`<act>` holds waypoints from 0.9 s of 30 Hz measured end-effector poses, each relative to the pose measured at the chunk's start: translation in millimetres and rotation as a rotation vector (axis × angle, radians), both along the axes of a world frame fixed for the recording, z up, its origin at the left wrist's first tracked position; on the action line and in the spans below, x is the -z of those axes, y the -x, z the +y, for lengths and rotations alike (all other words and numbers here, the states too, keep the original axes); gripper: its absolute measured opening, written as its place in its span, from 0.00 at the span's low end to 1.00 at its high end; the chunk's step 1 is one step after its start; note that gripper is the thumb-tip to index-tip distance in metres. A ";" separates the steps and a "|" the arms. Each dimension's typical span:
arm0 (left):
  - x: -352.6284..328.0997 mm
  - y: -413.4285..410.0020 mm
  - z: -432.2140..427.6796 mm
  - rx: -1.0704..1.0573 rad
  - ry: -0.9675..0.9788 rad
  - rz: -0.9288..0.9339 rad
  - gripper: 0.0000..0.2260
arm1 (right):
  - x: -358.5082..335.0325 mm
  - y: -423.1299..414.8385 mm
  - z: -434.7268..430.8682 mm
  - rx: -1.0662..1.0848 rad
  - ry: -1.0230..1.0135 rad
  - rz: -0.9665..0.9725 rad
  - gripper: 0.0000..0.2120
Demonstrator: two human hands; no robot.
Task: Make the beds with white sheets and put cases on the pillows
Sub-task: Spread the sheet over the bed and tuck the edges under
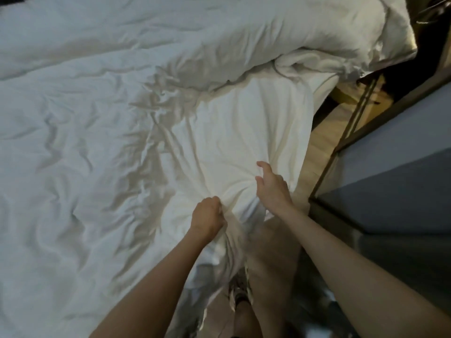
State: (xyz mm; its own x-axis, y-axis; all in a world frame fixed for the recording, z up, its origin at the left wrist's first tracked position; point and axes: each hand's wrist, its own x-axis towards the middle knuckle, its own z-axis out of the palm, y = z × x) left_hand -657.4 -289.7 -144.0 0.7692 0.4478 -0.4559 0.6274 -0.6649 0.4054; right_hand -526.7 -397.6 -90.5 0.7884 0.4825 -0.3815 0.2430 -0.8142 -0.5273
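A white pillow in a striped white case (246, 132) lies at the bed's right edge, on a crumpled white duvet (80, 132). My left hand (208, 217) is clenched on a bunch of the case's fabric at its near end, which hangs down off the bed. My right hand (269, 185) rests on the pillow just right of that bunch, fingers spread and slightly curled, holding nothing. Folds radiate from where the left hand grips.
A second bulky white pillow or folded duvet (329, 28) lies at the far right of the bed. A narrow strip of wooden floor (317, 142) runs beside the bed. A dark-framed grey surface (390, 162) stands close on the right.
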 end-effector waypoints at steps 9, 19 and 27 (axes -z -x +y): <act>-72.1 107.8 -22.3 0.208 0.179 -0.001 0.11 | -63.6 112.6 -75.0 0.135 0.033 0.051 0.20; -128.7 181.8 -65.8 0.372 0.161 0.018 0.15 | -118.6 215.3 -160.6 0.201 0.045 0.071 0.20; -130.9 256.9 -86.4 0.421 0.062 -0.017 0.21 | -95.3 278.8 -216.5 0.268 0.109 0.018 0.20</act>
